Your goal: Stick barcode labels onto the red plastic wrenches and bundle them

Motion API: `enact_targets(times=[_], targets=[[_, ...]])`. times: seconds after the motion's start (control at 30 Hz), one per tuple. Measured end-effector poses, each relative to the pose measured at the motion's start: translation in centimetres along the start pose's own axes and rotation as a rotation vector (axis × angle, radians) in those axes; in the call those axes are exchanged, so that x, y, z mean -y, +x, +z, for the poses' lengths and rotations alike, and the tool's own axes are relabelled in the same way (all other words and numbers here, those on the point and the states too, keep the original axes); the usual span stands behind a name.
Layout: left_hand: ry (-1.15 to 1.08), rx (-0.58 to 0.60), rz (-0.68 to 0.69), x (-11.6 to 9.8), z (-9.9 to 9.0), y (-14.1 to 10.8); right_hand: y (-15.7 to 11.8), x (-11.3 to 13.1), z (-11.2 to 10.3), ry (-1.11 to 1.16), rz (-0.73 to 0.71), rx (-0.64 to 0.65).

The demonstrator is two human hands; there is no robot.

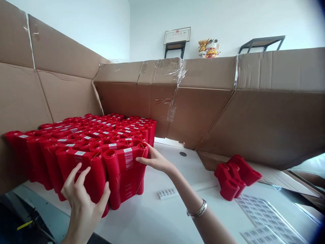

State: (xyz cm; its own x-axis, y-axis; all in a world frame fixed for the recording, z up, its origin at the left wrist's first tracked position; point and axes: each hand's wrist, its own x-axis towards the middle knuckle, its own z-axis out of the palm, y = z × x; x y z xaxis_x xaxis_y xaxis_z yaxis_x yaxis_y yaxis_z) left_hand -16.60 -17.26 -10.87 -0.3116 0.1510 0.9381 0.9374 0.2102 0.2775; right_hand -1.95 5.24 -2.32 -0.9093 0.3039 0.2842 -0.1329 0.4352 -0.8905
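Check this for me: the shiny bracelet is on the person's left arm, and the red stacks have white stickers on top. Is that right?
Almost! The head view shows the shiny bracelet on the person's right arm, not the left one. The red stacks do have white stickers on top.

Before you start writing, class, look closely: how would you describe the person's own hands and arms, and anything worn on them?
Both the left hand and the right hand are ungloved, with slender fingers. A shiny silver-coloured bracelet circles the right forearm, where no sleeve shows.
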Motion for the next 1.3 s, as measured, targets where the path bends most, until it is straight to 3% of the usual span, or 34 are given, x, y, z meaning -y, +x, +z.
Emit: enact_targets(times=[0.2,0.47,0.77,1.13,1.3], targets=[[0.039,0.078,0.149,0.0,0.1,2.0,0.1,1.3,-0.6,-0.229,0.012,-0.03],[0.032,0.251,0.225,0.2,0.5,4.2,-0.4,3.7,-0.9,-0.537,0.004,-0.113],[0.046,0.238,0.238,0.5,0.3,4.3,0.2,2.7,-0.5,-0.657,-0.214,-0.193],[0.046,0.224,0.244,0.4,0.0,4.2,-0.8,1.3,0.2,-0.822,-0.319,-0.254],[0.063,0.286,0.292,0.6,0.2,4.2,-1.0,0.6,0.3,-0.906,-0.35,-0.282]])
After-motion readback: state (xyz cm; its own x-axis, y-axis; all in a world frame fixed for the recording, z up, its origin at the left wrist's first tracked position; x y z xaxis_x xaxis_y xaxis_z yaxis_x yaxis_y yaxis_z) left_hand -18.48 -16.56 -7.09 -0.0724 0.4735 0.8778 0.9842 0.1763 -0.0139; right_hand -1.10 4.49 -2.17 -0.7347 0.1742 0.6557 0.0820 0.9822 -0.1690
